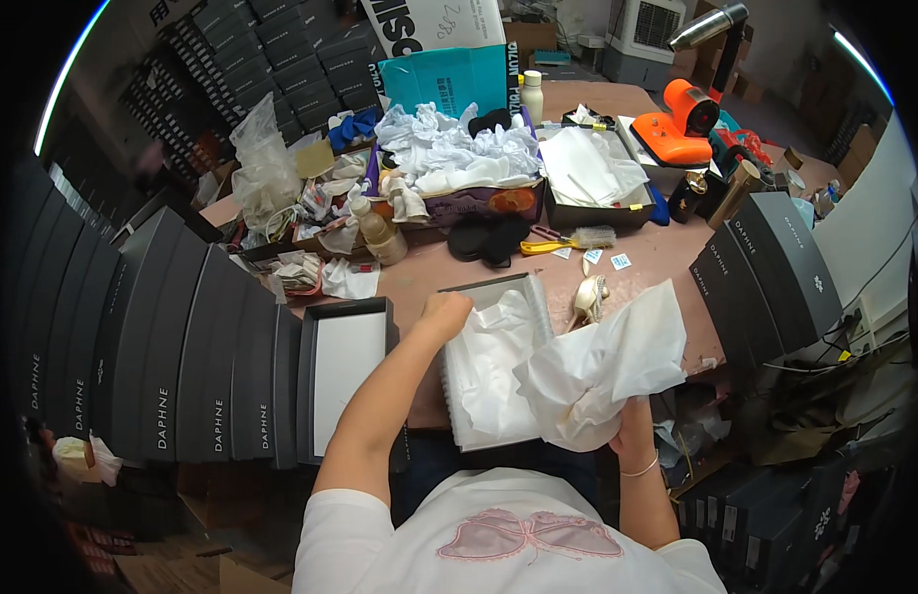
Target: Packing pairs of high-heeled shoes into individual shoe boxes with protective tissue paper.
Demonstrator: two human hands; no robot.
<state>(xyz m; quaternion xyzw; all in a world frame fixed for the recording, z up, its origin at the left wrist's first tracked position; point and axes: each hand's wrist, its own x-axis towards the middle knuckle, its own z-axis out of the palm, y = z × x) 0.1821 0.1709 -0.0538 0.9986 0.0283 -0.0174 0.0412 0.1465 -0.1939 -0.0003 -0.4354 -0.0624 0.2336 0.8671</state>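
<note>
In front of me lies a shoe box (528, 443) lined with white tissue paper (493, 366). My left hand (447, 315) is closed at its far left corner; what the fingers hold, if anything, is hidden. A large crumpled sheet of white tissue paper (617, 356) is raised over the box's right side. Its lower right part is gripped by my right hand (632, 431), mostly covered by the sheet. Just beyond the sheet, a pale shiny shoe (588, 299) rests on the table, partly hidden. To the left sits a dark box part with a white inside (350, 361).
Dark shoe boxes stand in a row at left (187, 356) and in a stack at right (766, 282). Farther back are a carton of white crumpled paper (459, 148), a tray of sheets (592, 168), a yellow-handled brush (568, 243), a bottle (378, 236) and an orange device (676, 134).
</note>
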